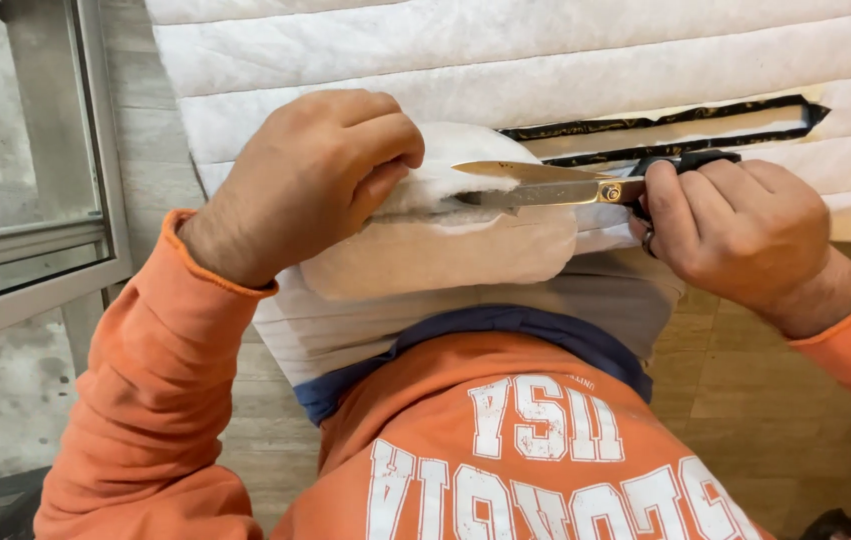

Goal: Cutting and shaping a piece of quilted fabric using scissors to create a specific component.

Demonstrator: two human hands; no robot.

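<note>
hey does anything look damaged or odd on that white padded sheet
Yes: the white quilted padding has a long open slit with dark edges above the scissors, showing a tan layer beneath. Whether it is damage cannot be told.
</note>
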